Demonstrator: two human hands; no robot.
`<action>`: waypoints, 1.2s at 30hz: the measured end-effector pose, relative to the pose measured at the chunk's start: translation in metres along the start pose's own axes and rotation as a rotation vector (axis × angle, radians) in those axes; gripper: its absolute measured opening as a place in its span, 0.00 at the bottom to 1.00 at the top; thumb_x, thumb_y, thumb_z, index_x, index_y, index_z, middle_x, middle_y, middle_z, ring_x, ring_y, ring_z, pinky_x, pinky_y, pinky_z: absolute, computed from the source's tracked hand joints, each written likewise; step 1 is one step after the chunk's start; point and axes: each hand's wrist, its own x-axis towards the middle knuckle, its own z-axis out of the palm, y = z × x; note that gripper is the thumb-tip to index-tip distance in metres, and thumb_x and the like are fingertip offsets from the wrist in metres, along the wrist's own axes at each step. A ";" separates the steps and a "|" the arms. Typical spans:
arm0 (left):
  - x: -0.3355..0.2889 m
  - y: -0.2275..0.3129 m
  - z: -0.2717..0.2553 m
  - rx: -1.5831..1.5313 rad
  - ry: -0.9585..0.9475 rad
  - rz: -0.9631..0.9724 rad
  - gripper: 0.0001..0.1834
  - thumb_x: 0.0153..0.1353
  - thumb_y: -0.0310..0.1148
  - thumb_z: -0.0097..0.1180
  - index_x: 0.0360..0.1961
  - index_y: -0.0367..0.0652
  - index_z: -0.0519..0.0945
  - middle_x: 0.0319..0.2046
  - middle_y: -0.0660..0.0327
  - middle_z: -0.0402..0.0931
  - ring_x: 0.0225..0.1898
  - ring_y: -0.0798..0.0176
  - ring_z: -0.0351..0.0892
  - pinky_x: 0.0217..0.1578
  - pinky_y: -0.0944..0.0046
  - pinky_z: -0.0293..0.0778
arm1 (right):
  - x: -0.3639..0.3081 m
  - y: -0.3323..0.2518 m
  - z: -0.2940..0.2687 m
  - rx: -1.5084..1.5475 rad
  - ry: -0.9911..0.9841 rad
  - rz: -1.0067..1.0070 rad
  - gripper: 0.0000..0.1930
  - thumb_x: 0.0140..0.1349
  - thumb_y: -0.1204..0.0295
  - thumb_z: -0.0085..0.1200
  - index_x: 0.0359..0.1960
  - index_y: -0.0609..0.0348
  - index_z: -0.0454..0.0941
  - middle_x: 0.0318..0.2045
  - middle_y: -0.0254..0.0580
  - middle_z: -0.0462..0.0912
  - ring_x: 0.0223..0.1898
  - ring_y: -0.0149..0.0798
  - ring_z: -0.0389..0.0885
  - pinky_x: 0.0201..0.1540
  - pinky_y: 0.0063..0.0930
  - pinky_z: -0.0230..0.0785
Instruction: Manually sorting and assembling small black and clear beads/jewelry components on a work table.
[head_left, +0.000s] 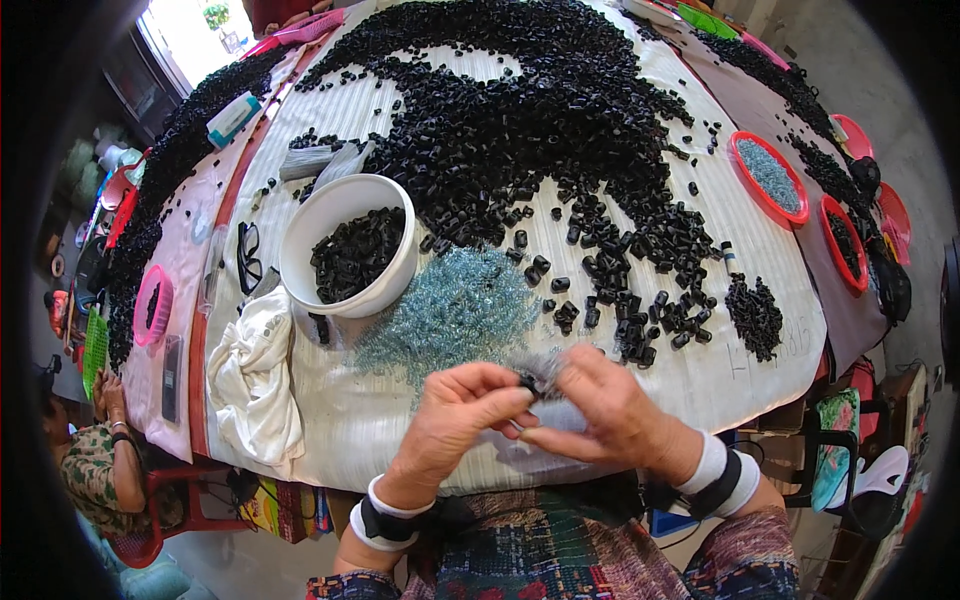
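Just below the pile of pale blue springs point(462, 308), both hands meet. Left hand point(455, 415) and right hand point(610, 415) fingers pinch one small black cap point(527, 380) together

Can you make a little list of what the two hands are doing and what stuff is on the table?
left hand: pinching a small black piece together with the other hand
right hand: pinching the same piece from the other side
white bowl: partly filled with black pieces
springs pile: shiny blue-grey, beside the bowl
black heap: covers the far tabletop
white cloth: crumpled, left of the hands
red trays: at the right edge
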 end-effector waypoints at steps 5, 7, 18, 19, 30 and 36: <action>0.007 0.036 -0.032 -0.199 0.165 0.298 0.08 0.63 0.28 0.52 0.41 0.38 0.74 0.33 0.51 0.80 0.28 0.60 0.83 0.22 0.66 0.82 | 0.015 0.051 -0.023 -0.310 0.231 0.121 0.12 0.48 0.81 0.55 0.36 0.64 0.72 0.31 0.49 0.75 0.33 0.49 0.74 0.35 0.37 0.69; 0.015 0.054 -0.052 -0.264 0.268 0.363 0.08 0.63 0.31 0.52 0.41 0.39 0.74 0.33 0.52 0.80 0.27 0.60 0.83 0.21 0.65 0.82 | 0.023 0.070 -0.024 -0.371 0.208 0.092 0.12 0.48 0.83 0.52 0.37 0.64 0.72 0.32 0.49 0.76 0.35 0.49 0.73 0.38 0.37 0.69; 0.017 0.080 -0.067 -0.263 0.346 0.386 0.12 0.63 0.32 0.53 0.45 0.39 0.71 0.38 0.51 0.79 0.31 0.60 0.83 0.23 0.65 0.83 | 0.041 0.093 -0.005 -0.471 0.107 0.106 0.14 0.48 0.80 0.56 0.38 0.63 0.70 0.31 0.47 0.76 0.34 0.47 0.75 0.36 0.36 0.70; 0.014 0.075 -0.059 -0.265 0.354 0.384 0.12 0.63 0.32 0.53 0.45 0.39 0.71 0.38 0.51 0.79 0.31 0.60 0.83 0.23 0.65 0.83 | 0.043 0.082 -0.006 -0.465 0.100 0.105 0.14 0.48 0.80 0.56 0.38 0.63 0.70 0.31 0.47 0.76 0.34 0.47 0.75 0.36 0.36 0.70; 0.019 0.017 0.004 -0.249 0.054 0.213 0.09 0.62 0.29 0.54 0.41 0.36 0.75 0.35 0.55 0.79 0.33 0.64 0.82 0.28 0.69 0.81 | 0.047 0.001 -0.001 -0.166 0.262 -0.133 0.16 0.43 0.84 0.56 0.36 0.64 0.73 0.29 0.45 0.75 0.32 0.47 0.75 0.34 0.36 0.72; 0.012 0.011 -0.012 -0.277 0.125 0.160 0.10 0.62 0.27 0.53 0.44 0.37 0.75 0.34 0.55 0.79 0.30 0.67 0.82 0.26 0.69 0.81 | 0.022 0.041 -0.005 -0.318 0.075 0.018 0.14 0.45 0.83 0.53 0.37 0.61 0.74 0.28 0.44 0.75 0.33 0.47 0.73 0.37 0.36 0.70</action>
